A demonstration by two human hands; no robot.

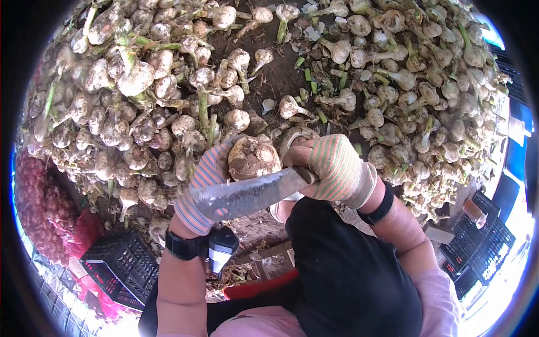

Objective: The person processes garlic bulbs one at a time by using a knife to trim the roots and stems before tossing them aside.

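Note:
My left hand (206,168), in a striped knit glove, is wrapped round a large soil-covered garlic bulb (252,159). In my right hand (337,167), also gloved, is a knife (247,196) with a broad, worn grey blade. The blade lies level across the near side of the bulb, its far end overlapping my left palm and wrist. Just beyond my right fingers sits a round, dirt-coated thing (296,136), partly hidden by the glove. Loose garlic bulbs (238,119) with stems lie right past my left fingertips.
Heaps of garlic rise at left (112,112) and right (415,90), with cut green stems (311,81) on the soil between them. A red mesh sack (45,208) and a black crate (126,261) stand at left. More black crates (480,241) are at right.

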